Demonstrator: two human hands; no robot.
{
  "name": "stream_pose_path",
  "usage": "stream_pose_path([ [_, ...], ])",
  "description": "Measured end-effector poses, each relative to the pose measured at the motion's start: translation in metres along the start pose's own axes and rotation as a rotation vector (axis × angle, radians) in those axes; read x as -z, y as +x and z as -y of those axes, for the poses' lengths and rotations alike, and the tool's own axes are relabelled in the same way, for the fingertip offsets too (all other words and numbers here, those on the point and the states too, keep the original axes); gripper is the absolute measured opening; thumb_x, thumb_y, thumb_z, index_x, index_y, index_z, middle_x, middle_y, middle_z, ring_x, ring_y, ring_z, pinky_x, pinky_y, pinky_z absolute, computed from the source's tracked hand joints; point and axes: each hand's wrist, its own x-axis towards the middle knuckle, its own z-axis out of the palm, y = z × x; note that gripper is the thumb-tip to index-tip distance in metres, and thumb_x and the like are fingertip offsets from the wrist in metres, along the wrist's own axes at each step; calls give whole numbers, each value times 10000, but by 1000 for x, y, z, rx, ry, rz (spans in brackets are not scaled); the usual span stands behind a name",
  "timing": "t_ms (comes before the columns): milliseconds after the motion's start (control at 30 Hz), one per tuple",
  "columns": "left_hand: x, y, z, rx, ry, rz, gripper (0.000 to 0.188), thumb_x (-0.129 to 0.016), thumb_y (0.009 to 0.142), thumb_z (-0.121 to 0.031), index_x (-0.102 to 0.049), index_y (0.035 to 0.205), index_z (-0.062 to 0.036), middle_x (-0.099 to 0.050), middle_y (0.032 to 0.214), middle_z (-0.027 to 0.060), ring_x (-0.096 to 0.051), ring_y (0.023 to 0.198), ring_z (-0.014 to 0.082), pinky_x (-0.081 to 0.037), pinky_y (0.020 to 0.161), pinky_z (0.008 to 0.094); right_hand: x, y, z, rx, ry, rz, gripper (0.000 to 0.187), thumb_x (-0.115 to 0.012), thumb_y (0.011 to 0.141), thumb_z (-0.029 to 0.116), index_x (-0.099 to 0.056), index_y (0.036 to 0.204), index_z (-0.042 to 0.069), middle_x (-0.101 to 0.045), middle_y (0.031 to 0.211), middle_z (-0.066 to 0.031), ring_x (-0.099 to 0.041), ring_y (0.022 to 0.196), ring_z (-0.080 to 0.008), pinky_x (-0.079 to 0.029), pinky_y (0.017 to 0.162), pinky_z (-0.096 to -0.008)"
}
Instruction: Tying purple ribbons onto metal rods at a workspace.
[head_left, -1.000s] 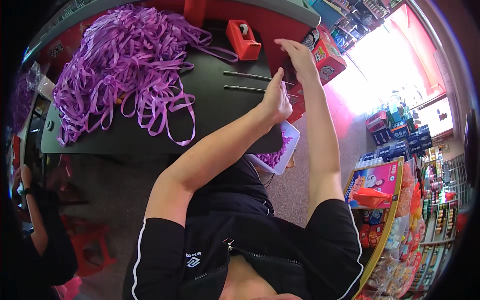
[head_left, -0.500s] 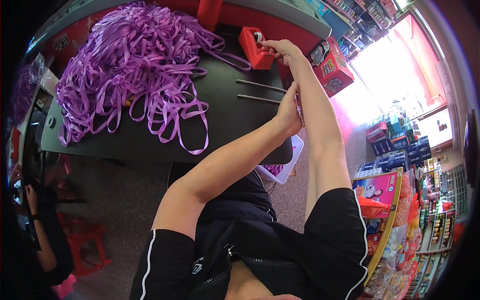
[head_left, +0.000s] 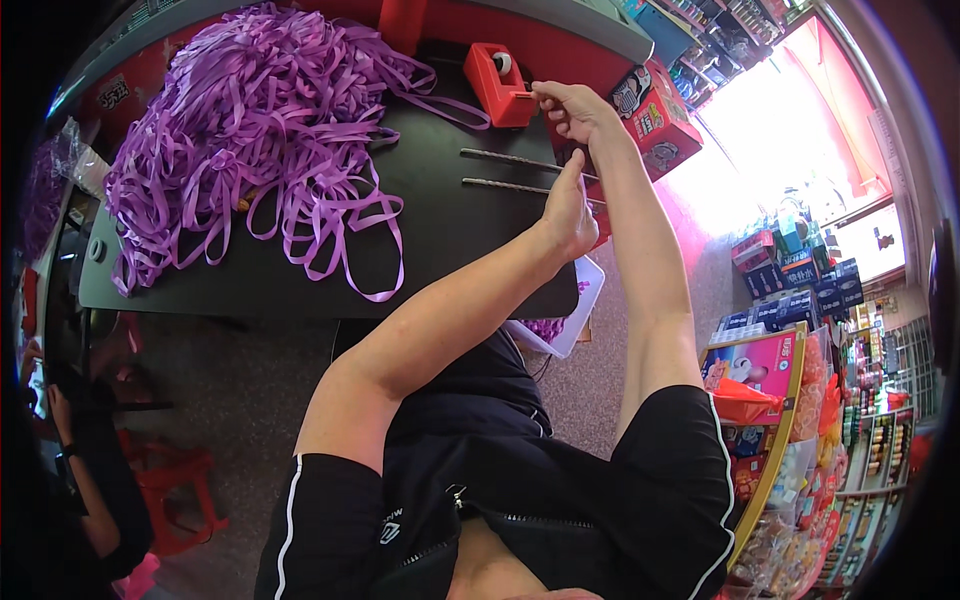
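Observation:
A red tape dispenser (head_left: 505, 108) with a roll of tape (head_left: 502, 64) stands at the far right of the black table (head_left: 440, 230). At its front end my right hand (head_left: 575, 108) is closed in a pinch; whatever is between its fingertips is too small to make out. Nearer to me, my left hand (head_left: 570, 212) is at the table's right edge, thumb raised and other fingers hidden. Two thin, twisted metal rods (head_left: 510, 157) lie side by side, pointing toward that hand, which covers part of the nearer one. A big heap of purple ribbon loops (head_left: 255, 130) fills the table's left half.
Below the table's right edge sits a white bin (head_left: 575, 325) with purple pieces inside. A red box (head_left: 655, 120) stands beyond my right hand. Shelves and packaged goods (head_left: 765, 400) line the right side. At left, another person's arm (head_left: 90, 490) shows beside a red stool (head_left: 180, 490).
My right hand has shifted from over the dispenser to just off its front end. My left hand has moved slightly toward me and left. The view has shifted a little.

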Motion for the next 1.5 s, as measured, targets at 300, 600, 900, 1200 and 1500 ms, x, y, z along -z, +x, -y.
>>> stream_pose_path([
  [300, 4, 4, 1, -22, -181, 50, 449, -327, 992, -455, -398, 1342, -183, -468, 1316, -5, -443, 1228, 209, -325, 1057, 427, -10, 2, -28, 32, 68, -26, 188, -703, 799, 313, -633, 808, 139, -481, 681, 102, -363, 548, -17, -244, 487, -192],
  [600, 1, 1, 2, -51, -168, 41, 445, -329, 996, -450, -395, 1332, -166, -489, 1271, 25, -471, 1188, 209, -364, 1029, 411, -11, 6, -35, 65, -25, -116, 162, -703, 794, 294, -647, 765, 144, -493, 658, 110, -384, 528, 3, -236, 453, -186],
  [900, 2, 4, 0, -35, -202, 41, 468, -347, 985, -474, -416, 1315, -150, -507, 1254, 42, -495, 1162, 225, -382, 1014, 426, -15, 10, -29, 101, -24, -123, 107, -677, 780, 240, -640, 751, 144, -471, 638, 108, -343, 509, -1, -206, 438, -195],
  [1200, -2, 2, -2, -69, -69, -62, 413, -373, 969, -487, -442, 1282, -227, -487, 1264, 28, -442, 1206, 215, -304, 1050, 430, -6, -9, -25, 74, -281, -179, 144, -669, 791, 237, -654, 775, 95, -502, 672, 83, -346, 529, -31, -237, 457, -197],
  [1500, 11, 9, -1, -39, 47, -95, 713, -557, 782, -562, -325, 1342, -187, -408, 1259, 104, -390, 1101, 228, -222, 975, 413, 42, -125, -70, 89, 800, 255, 305, -589, 921, 289, -630, 1044, 13, -503, 738, 32, -376, 552, -52, -342, 492, -190],
])
